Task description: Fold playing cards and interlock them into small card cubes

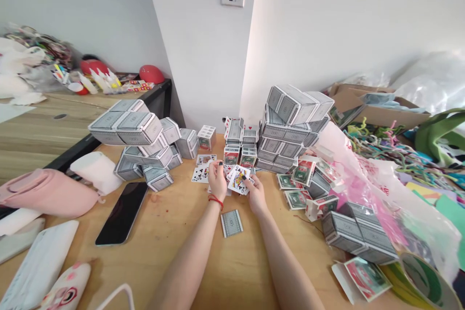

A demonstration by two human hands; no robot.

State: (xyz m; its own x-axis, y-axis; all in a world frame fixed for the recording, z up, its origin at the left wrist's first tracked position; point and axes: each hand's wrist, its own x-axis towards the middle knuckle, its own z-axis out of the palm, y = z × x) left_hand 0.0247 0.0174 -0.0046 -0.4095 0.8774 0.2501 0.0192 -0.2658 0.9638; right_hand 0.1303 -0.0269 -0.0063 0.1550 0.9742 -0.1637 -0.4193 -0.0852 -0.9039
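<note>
My right hand (pixel 256 191) grips a few playing cards (pixel 239 179), with a face card in front and the thumb resting on its face. Close on the left, my left hand (pixel 217 179) has its fingers raised and bent inward; what lies between them is hidden. Face-up cards (pixel 199 174) are spread on the table beyond and beside my left hand. Below the hands, a single card (pixel 231 223) lies with its grey patterned back up. Behind the hands stand small stacks of cards and card boxes (pixel 231 156).
Tall stacks of grey-backed decks rise at left (pixel 134 126) and right (pixel 286 128). Green-and-red card boxes (pixel 303 172) lie scattered at right, near a roll of tape (pixel 421 276). A black phone (pixel 122 213) and a pink pouch (pixel 47 193) lie at left.
</note>
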